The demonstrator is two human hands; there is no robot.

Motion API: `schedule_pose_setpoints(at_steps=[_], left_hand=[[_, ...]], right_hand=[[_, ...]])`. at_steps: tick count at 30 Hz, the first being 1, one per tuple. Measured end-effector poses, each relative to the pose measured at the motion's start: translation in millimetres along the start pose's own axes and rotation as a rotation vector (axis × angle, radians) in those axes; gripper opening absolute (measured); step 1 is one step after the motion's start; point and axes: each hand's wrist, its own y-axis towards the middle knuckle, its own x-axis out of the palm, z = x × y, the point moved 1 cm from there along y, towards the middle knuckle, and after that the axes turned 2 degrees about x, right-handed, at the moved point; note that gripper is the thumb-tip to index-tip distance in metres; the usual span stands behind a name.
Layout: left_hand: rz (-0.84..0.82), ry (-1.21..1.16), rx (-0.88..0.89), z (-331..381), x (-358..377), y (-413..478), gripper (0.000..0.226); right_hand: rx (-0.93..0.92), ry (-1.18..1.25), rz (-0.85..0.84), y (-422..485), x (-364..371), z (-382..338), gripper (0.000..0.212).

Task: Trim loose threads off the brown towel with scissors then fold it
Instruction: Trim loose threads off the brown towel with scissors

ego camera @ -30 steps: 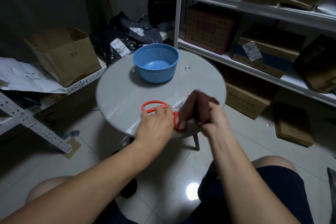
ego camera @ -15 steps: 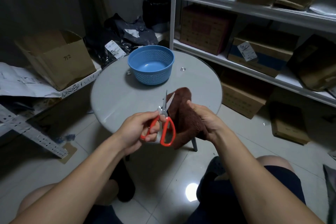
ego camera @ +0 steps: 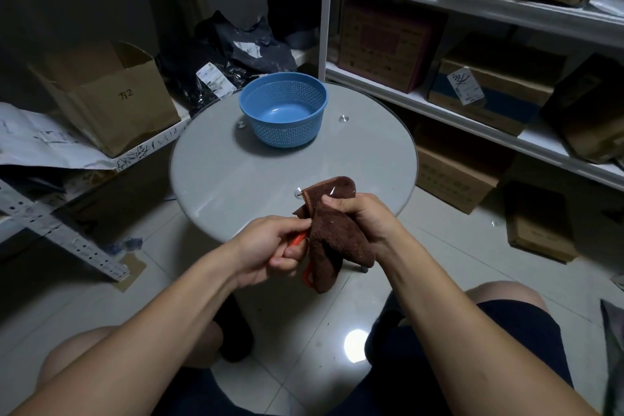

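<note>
A small brown towel (ego camera: 332, 240) hangs bunched in the air over the near edge of the round glass table (ego camera: 236, 176). My right hand (ego camera: 363, 216) grips it near its upper part. My left hand (ego camera: 270, 248) holds red-handled scissors (ego camera: 302, 246) right beside the towel's left edge. Only parts of the red handles show; a glint of blade (ego camera: 332, 192) shows at the towel's top, and the towel hides the rest.
A blue perforated basket (ego camera: 283, 108) stands on the far half of the table. White shelves with cardboard boxes (ego camera: 472, 91) run along the right. An open cardboard box (ego camera: 111, 98) and dark plastic bags (ego camera: 233, 54) lie at the left. My knees are under the near edge.
My left hand picked the scissors up off the table and brought them against the towel. The towel now covers the blades. Both hands moved closer to me.
</note>
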Motion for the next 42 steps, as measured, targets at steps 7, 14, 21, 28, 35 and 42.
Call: schedule_pose_setpoints(at_steps=[7,14,21,28,35,42], left_hand=[[0.002,0.016,-0.111,10.5,-22.3,-10.1,0.036],[0.205,0.082,0.13,2.4,-37.5,4.2,0.035],[0.317,-0.064,0.268,-2.2,-33.9,11.1,0.026],[0.359,-0.126,0.289,8.0,-26.8,25.3,0.034],[0.44,-0.113,0.298,9.7,-22.4,45.2,0.031],[0.432,-0.128,0.326,11.2,-21.6,62.5,0.045]], right_hand=[[-0.045,0.375,0.136,10.2,-13.5,-6.1,0.004],[0.03,0.162,0.154,-3.2,-28.7,-7.7,0.042],[-0.01,0.251,0.18,-1.1,-34.7,-21.3,0.059],[-0.104,0.394,0.364,11.8,-59.9,-54.7,0.013],[-0.157,-0.184,0.5,46.2,-79.5,-70.3,0.032],[-0.236,-1.127,0.862,36.0,-71.0,-77.0,0.054]])
